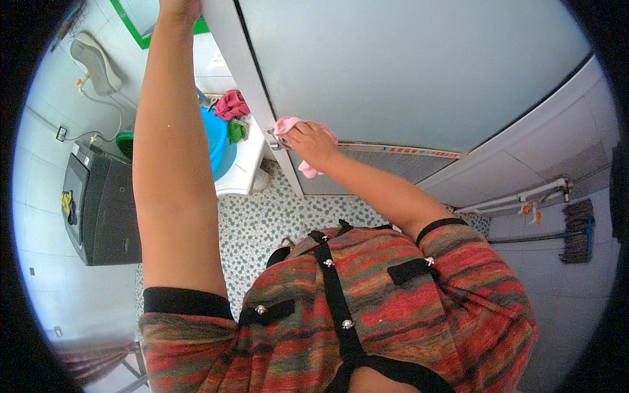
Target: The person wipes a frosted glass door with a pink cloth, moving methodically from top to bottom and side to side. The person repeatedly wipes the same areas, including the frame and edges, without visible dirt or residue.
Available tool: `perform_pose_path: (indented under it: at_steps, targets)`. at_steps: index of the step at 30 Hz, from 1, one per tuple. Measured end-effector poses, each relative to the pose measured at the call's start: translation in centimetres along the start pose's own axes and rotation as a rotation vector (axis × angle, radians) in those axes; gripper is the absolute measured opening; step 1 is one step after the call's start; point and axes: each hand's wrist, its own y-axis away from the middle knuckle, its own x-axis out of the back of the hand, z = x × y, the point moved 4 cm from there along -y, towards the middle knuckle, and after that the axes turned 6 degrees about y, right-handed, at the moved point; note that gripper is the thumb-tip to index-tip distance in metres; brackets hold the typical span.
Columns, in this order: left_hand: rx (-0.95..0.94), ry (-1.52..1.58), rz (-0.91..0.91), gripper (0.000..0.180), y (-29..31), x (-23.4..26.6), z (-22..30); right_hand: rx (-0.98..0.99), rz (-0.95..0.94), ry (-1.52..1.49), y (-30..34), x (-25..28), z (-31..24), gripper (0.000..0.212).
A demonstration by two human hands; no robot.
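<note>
- So this is a small washroom, white tiled walls [550, 281] all round and a pebble-pattern floor [255, 219] in green and white.
- Biggest thing in it is the door [419, 65], a pale frosted panel in a light metal frame [244, 78], with a crossbar [380, 149] and a greyer panel below that.
- Over on the left there's a dark washing machine [108, 209] against the wall.
- Between that and the door sits a white sink [247, 160], partly hidden behind the left forearm.
- A blue basin [215, 137] is in the sink, and a dark red cloth [231, 105] and a green cloth [237, 131] lie just beside it.
- The left hand [180, 9] is way up by the door frame, cut off by the top edge, so I honestly can't tell if it's gripping anything.
- The right hand [313, 141] is closed over a pink cloth [310, 170], fingers bent, holding it up against the door around the crossbar, with loose ends poking out above and below the hand.
- Smallest bit: the metal latch [275, 141] on the frame, right beside the cloth.
- My read: the step in hand is wiping the door near that latch. Next move probably calls for steady pressure with the cloth bunched under the fingers, minding the latch so it doesn't snag.
</note>
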Motion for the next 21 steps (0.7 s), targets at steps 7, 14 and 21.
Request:
perform_pose_path:
  at_steps: [7, 14, 21]
  targets:
    - [-0.062, 0.034, -0.035, 0.064, -0.4, 0.4, 0.1, -0.02, -0.1, -0.031, 4.1, -4.7, 0.1, 0.041]
    - [-0.063, 0.041, 0.035, 0.06, 0.4, -0.3, 0.2, -0.055, -0.062, -0.099, 0.7, -0.9, -0.2, 0.04]
    - [-0.126, 0.075, -0.062, 0.057, -0.4, 0.6, -0.2, -0.061, -0.123, -0.161, 1.9, -2.0, 0.1, 0.042]
